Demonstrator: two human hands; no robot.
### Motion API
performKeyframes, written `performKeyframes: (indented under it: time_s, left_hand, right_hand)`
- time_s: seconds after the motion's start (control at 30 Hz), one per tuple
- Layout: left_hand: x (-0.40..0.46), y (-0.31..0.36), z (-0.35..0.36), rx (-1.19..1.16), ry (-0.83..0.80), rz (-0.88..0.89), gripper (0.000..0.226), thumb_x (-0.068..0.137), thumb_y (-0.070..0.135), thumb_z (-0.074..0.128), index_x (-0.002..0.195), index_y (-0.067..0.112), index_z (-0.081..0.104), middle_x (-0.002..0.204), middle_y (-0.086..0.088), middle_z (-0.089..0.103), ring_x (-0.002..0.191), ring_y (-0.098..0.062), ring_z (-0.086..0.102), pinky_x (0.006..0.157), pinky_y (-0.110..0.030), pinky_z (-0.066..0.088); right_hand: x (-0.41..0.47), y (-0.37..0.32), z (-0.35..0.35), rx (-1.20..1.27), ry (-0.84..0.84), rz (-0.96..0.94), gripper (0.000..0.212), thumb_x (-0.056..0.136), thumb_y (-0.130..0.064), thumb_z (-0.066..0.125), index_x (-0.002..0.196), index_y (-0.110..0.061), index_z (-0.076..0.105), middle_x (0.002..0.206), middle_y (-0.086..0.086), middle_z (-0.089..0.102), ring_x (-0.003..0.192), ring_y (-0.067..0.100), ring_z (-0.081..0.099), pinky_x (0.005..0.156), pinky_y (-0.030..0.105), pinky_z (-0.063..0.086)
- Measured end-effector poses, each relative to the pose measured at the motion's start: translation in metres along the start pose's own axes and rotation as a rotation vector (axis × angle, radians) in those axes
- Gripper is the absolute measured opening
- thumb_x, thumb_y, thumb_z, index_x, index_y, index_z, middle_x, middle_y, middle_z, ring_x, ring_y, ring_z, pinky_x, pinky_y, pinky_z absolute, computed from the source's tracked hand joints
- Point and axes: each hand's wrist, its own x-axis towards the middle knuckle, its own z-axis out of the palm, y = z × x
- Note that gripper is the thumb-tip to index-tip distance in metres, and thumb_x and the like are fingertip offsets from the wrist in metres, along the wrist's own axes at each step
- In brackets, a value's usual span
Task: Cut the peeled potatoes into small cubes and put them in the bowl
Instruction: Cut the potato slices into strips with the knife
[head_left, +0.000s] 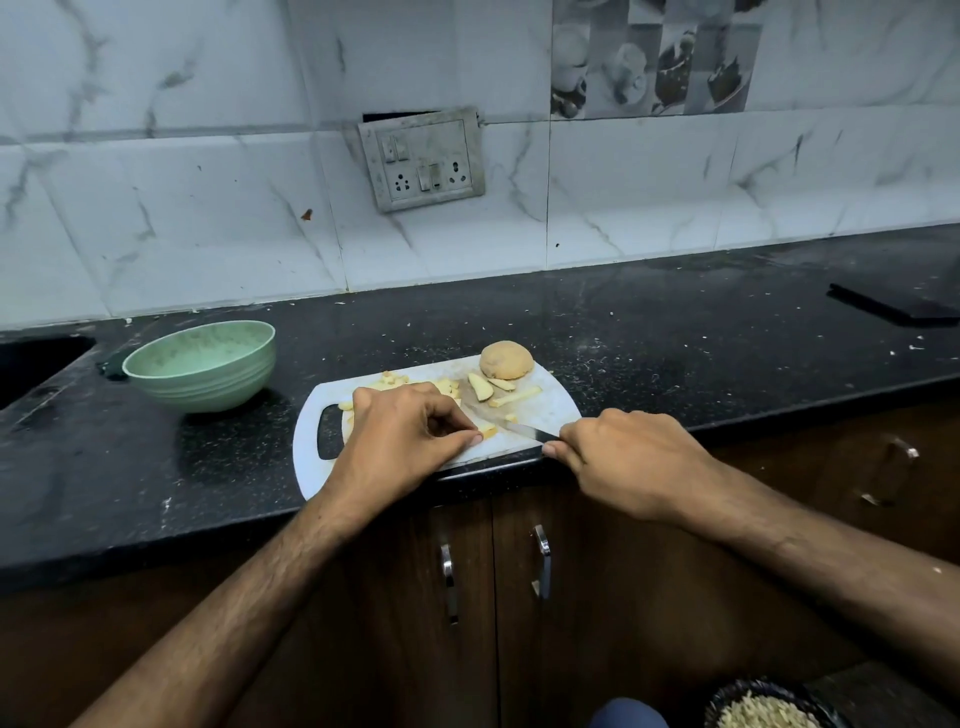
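Observation:
A white cutting board (550, 410) lies at the front edge of the black counter. On it my left hand (400, 431) pinches a small potato piece (487, 430) against the board. My right hand (623, 457) grips the handle of a knife (522, 429) whose blade tip meets that piece. A peeled potato half (506, 359) sits at the board's far end, with potato strips (511, 397) in front of it and small cut cubes (410, 385) partly hidden behind my left hand. A light green bowl (202, 364) stands left of the board.
A sink opening (31, 364) lies at the far left. A dark flat slab (893, 306) rests on the counter at the right. The tiled wall carries a switch socket (423, 158). Cabinet doors with metal handles (543, 561) are below, and a dark bowl of pale bits (763, 709) sits at the bottom right.

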Motion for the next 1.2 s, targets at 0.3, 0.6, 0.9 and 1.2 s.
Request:
performKeyframes:
  time_s: [0.3, 0.6, 0.9, 1.2]
  left_hand:
    - [-0.007, 0.003, -0.002, 0.063, 0.031, -0.025, 0.01, 0.081, 0.044, 0.081, 0.076, 0.037, 0.075, 0.081, 0.02, 0.067, 0.09, 0.002, 0.058, 0.078, -0.035, 0.018]
    - [-0.002, 0.007, -0.005, 0.093, 0.001, -0.035, 0.015, 0.08, 0.041, 0.082, 0.069, 0.037, 0.073, 0.078, 0.023, 0.066, 0.089, 0.004, 0.056, 0.078, -0.034, 0.016]
    - [-0.009, 0.005, 0.001, 0.055, 0.078, -0.076, 0.014, 0.078, 0.046, 0.083, 0.072, 0.035, 0.075, 0.077, 0.02, 0.068, 0.081, 0.002, 0.061, 0.086, -0.041, 0.029]
    - [-0.004, 0.007, -0.003, 0.072, 0.022, -0.044, 0.011, 0.08, 0.043, 0.081, 0.074, 0.037, 0.075, 0.081, 0.026, 0.067, 0.09, 0.005, 0.059, 0.08, -0.035, 0.019]
  right_hand:
    - [-0.013, 0.007, -0.015, -0.009, -0.076, -0.006, 0.04, 0.102, -0.056, 0.027, 0.08, -0.027, 0.046, 0.102, 0.003, 0.065, 0.098, 0.029, 0.063, 0.072, 0.038, 0.041]
    - [-0.009, -0.01, -0.001, -0.022, -0.009, -0.008, 0.037, 0.104, -0.051, 0.026, 0.089, -0.025, 0.048, 0.107, 0.008, 0.065, 0.099, 0.031, 0.062, 0.071, 0.037, 0.036]
    - [-0.013, 0.003, -0.017, -0.025, -0.019, -0.007, 0.044, 0.102, -0.056, 0.025, 0.075, -0.026, 0.041, 0.099, 0.003, 0.064, 0.095, 0.029, 0.062, 0.07, 0.037, 0.038]
    - [-0.012, -0.014, -0.003, 0.033, -0.047, -0.012, 0.037, 0.103, -0.052, 0.027, 0.084, -0.025, 0.044, 0.106, 0.007, 0.064, 0.099, 0.03, 0.062, 0.071, 0.036, 0.036]
